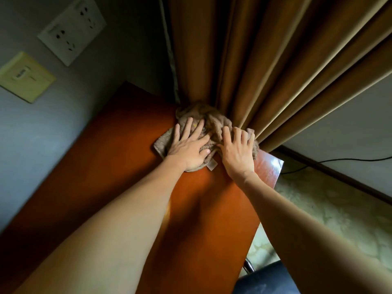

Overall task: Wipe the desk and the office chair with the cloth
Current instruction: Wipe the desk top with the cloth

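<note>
While both arms reach forward over the desk (pixel 118 166), the left hand (pixel 191 148) lies palm down on the cloth (pixel 209 120) with its fingers spread wide and flat, gripping nothing. The right hand (pixel 238 151) lies just beside it at 3 o'clock, also palm down, fingers spread and slightly curled into the bunched fabric; whether it pinches the fabric cannot be told.

The cloth, beige and crumpled, sits on the reddish-brown desk top at its far edge, at 12 o'clock from the person. Its far side touches the folds of the brown curtain (pixel 265 60). A small white label (pixel 212 165) shows at the near edge of the cloth, between the two wrists.

On the wall at 10 o'clock, a white socket plate (pixel 72 30) is mounted above a yellow plate (pixel 25 78). At 5 o'clock, beside the desk edge, part of the office chair (pixel 265 279) shows: a dark seat and a chrome tube. A black cable (pixel 339 160) runs along the wall at 3 o'clock.
</note>
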### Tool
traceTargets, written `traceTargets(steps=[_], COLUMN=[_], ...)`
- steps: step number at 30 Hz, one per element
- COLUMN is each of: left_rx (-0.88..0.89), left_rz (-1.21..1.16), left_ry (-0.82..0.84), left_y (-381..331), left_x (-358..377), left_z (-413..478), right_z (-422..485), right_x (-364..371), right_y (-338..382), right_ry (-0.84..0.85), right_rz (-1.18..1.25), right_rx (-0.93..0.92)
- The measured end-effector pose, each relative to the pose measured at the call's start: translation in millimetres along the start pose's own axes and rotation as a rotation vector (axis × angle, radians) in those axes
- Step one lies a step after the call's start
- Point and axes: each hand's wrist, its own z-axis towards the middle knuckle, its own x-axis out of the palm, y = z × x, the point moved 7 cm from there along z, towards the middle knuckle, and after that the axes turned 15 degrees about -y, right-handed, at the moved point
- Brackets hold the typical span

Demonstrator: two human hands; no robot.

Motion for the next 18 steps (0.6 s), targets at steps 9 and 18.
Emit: traceTargets(steps=[9, 18], left_rx=[0.145, 0.246], left_rz=[0.043, 0.087], left_ry=[0.008, 0.044], left_y=[-86.7, -139.6], left_x=[23.8, 37.4], left_z=[-14.7, -49.7], right_z=[-72.1, -137.9], right_x=[-25.4, -43.0], right_y=[-65.8, -86.5], right_ry=[-0.105, -0.010], right_rz=[-0.115, -0.189], right_rx=[0.141, 0.331])
